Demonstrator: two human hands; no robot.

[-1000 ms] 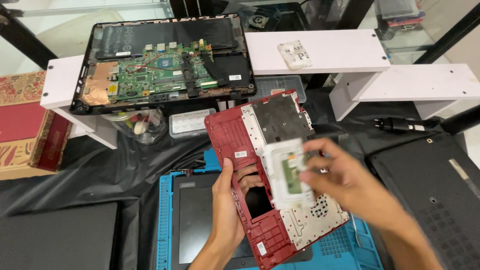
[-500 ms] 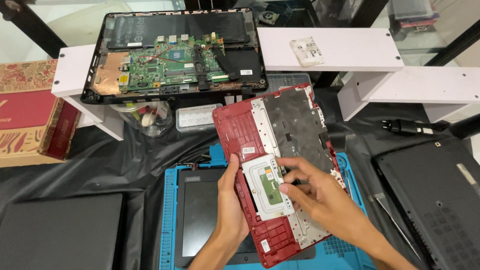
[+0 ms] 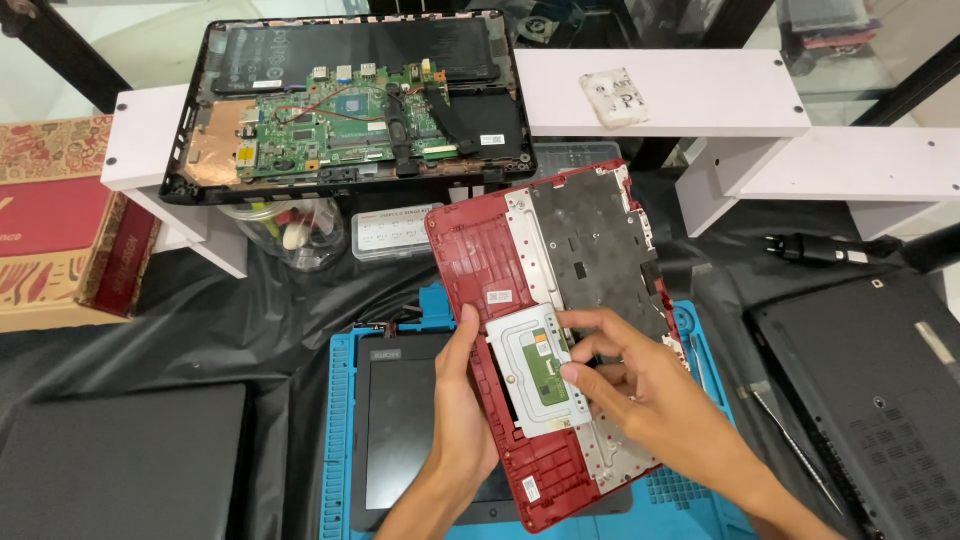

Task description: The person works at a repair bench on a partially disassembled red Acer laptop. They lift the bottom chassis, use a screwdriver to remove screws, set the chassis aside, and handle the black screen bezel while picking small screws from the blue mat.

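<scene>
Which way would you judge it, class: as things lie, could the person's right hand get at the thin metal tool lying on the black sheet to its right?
Probably yes. The right hand rests on the touchpad board of the red laptop cover; the metal tool lies uncovered beside that forearm, nothing between them.

– What is being handled?

– A red laptop palmrest cover (image 3: 560,340), turned inner side up. Its upper part carries the dark back of the keyboard, edged with silvery metal, and the red plastic along its left side is ribbed.

– How does it sit?

– Tilted, its top end leaning right, raised over a blue work mat with its lower end nearest the camera.

– Anything else on it?

– A white touchpad module (image 3: 540,372) with a small green circuit board at its middle, lying in the lower-middle part of the cover.
</scene>
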